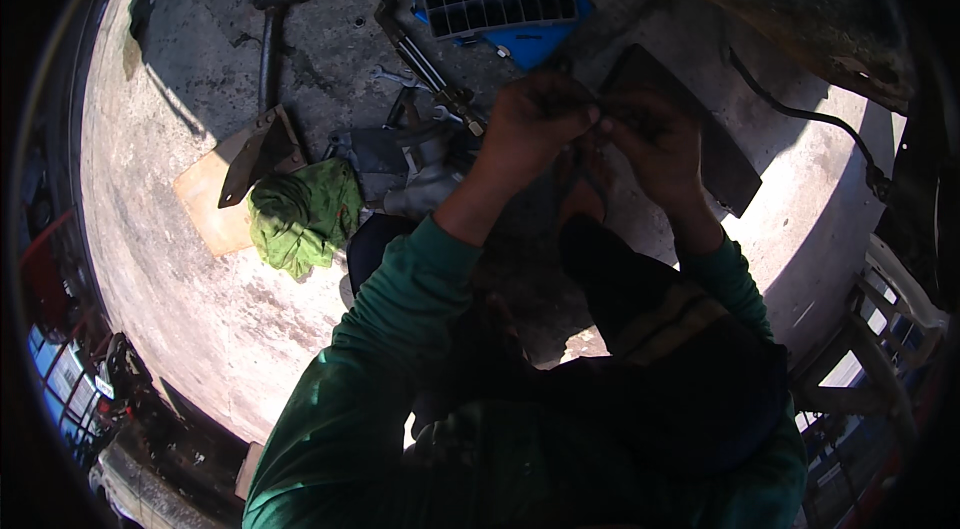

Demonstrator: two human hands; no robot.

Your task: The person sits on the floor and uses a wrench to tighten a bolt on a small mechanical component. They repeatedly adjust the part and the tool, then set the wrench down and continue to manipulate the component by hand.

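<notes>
My left hand (530,127) and my right hand (655,141) meet in front of me, thumbs and fingertips pinched close together. Whatever lies between them is too small and dark to make out. Below and left of my left hand is a grey metal casting (425,174) on the floor. Just beyond that hand are a torch-like tool with metal tubes (425,62) and a small open-end wrench (397,78). A dark flat plate (700,124) lies beside my right hand.
Farther off, a see-through compartment box (497,27) with dark small parts rests on a blue sheet (540,46). To the left are a hammer (268,49), a green cloth (305,219) and a rusty metal plate (262,154). A black hose (800,114) curves at right, near a chair (870,359).
</notes>
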